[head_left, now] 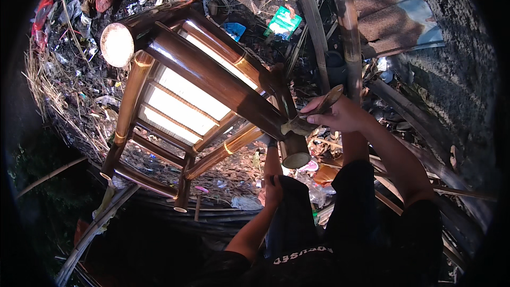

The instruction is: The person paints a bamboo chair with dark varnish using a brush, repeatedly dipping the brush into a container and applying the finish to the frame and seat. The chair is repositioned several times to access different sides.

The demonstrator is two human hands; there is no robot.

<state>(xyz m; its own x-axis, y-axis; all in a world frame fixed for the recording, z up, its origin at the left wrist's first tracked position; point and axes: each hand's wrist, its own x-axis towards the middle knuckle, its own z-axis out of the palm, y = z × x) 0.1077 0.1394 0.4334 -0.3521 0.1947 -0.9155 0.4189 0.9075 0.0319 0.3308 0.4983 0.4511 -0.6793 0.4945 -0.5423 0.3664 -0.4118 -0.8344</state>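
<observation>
A bamboo furniture frame (212,69), glossy dark brown with lighter golden poles and pale panels, stands tilted before me. My right hand (334,114) is closed round a brush (332,97) with a wooden handle. The brush's tan head meets the joint close to the cut end of a thick dark pole (295,151). Lower down, my left hand (272,191) is beside my left knee, below the frame. Its fingers are mostly hidden and in shadow, so I cannot tell whether they grip anything.
Litter and dry straw cover the ground, with a green packet (284,23) beyond the frame. Long bamboo poles (348,37) lie at the upper right, next to a rusty metal sheet (390,18) and a rough grey wall (462,69). More poles (95,234) slant at the lower left.
</observation>
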